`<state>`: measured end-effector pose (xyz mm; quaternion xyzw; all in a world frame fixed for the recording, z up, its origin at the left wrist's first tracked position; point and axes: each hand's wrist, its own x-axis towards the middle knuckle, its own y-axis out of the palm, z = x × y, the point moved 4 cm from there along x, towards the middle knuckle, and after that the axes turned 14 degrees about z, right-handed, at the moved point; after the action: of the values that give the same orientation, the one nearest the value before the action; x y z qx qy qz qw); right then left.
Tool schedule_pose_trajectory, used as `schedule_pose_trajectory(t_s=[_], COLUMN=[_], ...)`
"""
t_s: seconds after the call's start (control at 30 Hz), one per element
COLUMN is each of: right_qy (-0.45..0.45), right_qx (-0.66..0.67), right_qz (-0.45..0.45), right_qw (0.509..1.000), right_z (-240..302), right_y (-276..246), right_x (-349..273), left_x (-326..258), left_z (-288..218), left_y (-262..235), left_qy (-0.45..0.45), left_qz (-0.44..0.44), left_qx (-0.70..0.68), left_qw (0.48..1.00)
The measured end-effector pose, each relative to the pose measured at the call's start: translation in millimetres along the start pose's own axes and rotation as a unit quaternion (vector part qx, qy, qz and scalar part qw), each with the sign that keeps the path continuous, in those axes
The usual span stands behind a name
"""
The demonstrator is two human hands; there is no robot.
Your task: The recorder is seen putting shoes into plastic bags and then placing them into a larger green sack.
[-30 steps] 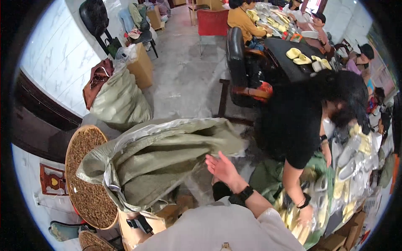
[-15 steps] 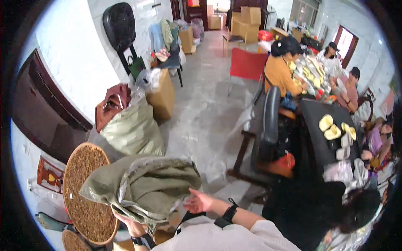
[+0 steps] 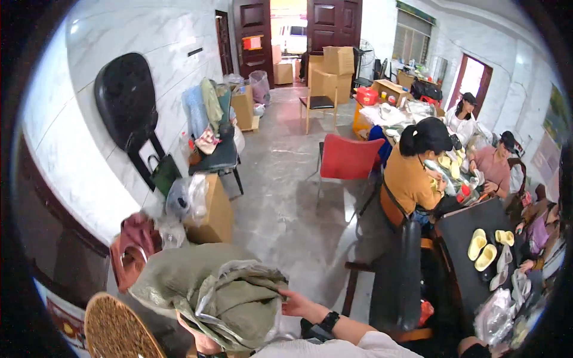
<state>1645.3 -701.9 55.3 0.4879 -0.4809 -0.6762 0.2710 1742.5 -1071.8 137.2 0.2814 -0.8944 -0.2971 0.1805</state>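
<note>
Close in front of me is a bulky olive-green woven sack [image 3: 197,274], its mouth folded over and bunched toward the right. My left hand [image 3: 200,337] is closed on the lower left side of the sack, with its fingers partly hidden under the fabric. At the sack's right edge, my right hand [image 3: 296,303] has its fingers curled against the folded cloth; the fingertips are partly covered. A dark band circles each wrist. Just left of the sack stands a round woven tray [image 3: 119,328] spread with brown granular stuff.
Beyond the sack are a maroon bag [image 3: 134,244] and a cardboard box [image 3: 210,209]. A red chair [image 3: 351,158] stands ahead. On the right, a black bench [image 3: 401,280] adjoins a dark table [image 3: 459,232] with yellow shoes [image 3: 486,256]. Several people sit working at the far right.
My view has tilted up, showing more of the room. My right hand has gone from spread beside the sack to gripping its edge. The sack sits lower in view.
</note>
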Motion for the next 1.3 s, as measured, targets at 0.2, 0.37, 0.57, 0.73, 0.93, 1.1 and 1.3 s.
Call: schedule_pose_trajectory(t_s=[0.2,0.37,0.57,0.73,0.93,1.1,1.3], right_qy=[-0.19,-0.162,-0.183,-0.188,-0.25,-0.322,-0.412], right_qx=[-0.301,-0.036,-0.093,-0.099,-0.126,-0.118,-0.055], right_qz=[0.107,-0.033,-0.03,0.033,-0.03,-0.12,-0.121], right_qw=[0.928,0.986,0.978,0.976,0.96,0.932,0.902], right_z=[210,369,545,658,840,975,1161], right_y=[-41,127,192,224,250,270,212], right_x=[106,102,168,248,329,329,319], left_x=[150,241,347,447,632,799,943], left_z=[105,169,229,312,397,486,633], left_y=[84,153,188,201,233,308,476], left_qy=[0.03,0.039,0.034,0.031,-0.005,-0.04,-0.05], left_qz=[0.054,0.074,0.072,0.069,0.112,0.167,0.25], left_qx=[0.042,0.1,0.162,0.189,0.205,0.222,0.252], left_qw=[0.997,0.992,0.984,0.979,0.972,0.96,0.934])
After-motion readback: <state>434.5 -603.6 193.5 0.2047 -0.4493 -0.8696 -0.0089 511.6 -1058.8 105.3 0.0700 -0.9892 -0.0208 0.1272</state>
